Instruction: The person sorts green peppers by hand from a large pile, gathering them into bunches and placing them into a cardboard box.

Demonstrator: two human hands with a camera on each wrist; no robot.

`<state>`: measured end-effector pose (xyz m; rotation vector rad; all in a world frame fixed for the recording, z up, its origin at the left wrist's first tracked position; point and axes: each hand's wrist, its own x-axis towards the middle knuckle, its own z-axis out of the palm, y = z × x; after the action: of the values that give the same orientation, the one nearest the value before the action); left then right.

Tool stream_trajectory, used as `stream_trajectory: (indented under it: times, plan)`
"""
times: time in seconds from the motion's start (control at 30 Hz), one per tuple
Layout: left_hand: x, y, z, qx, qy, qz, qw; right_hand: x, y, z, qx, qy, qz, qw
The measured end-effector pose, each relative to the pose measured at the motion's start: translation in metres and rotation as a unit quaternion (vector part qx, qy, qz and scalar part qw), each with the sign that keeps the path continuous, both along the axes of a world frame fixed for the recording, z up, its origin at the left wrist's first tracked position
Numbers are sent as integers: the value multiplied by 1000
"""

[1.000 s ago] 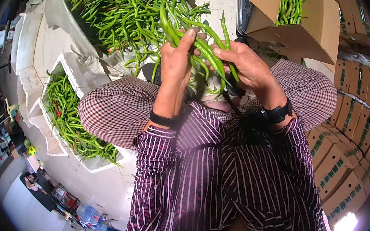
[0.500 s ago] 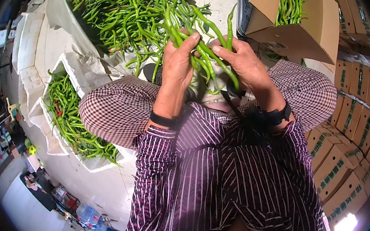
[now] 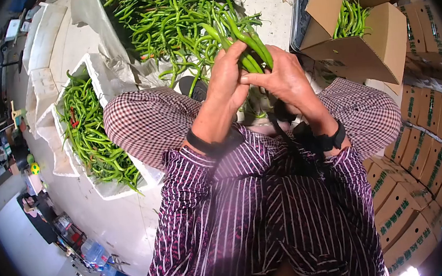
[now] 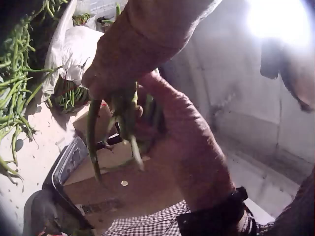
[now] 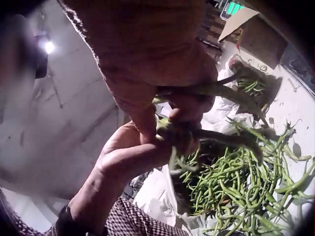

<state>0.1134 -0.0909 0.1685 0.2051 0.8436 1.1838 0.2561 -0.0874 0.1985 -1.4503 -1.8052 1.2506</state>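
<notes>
Pale floor (image 3: 125,220) beneath a white box (image 3: 151,176) of green peppers (image 3: 92,133), a pepper-strewn sheet (image 3: 87,14) and a dark tray (image 3: 302,11).

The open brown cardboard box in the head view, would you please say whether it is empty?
No, a bunch of long green peppers lies inside the cardboard box.

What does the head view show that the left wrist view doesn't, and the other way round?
Only the head view: the white foam box filled with chillies and the stacked printed cartons.
Only the left wrist view: a white sack beyond the chilli heap.
Both: two hands holding green chillies, the loose chilli heap, the open cardboard box and checked trousers.
</notes>
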Motion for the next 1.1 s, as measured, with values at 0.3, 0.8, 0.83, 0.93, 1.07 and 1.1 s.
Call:
stream_trajectory:
  times: [0.3, 0.8, 0.83, 0.93, 1.07, 1.1]
  plan:
    - [7, -6, 17, 116, 39, -55, 991, 0, 8, -2, 85, 8, -20, 996]
    - [-64, -2, 104, 155, 363, -48, 917, 36, 23, 18, -284, 604, -36, 744]
    - [-83, -4, 120, 172, 394, -9, 903, 40, 26, 16, -282, 605, -37, 744]
    - [-176, -25, 171, 194, 491, 92, 844, 45, 27, 5, -284, 606, -11, 743]
    - [-299, -74, 213, 151, 600, 153, 771, 37, 20, 4, -292, 600, -16, 745]
    - [-360, -96, 211, 32, 674, 80, 733, 34, 18, 4, -294, 602, -16, 742]
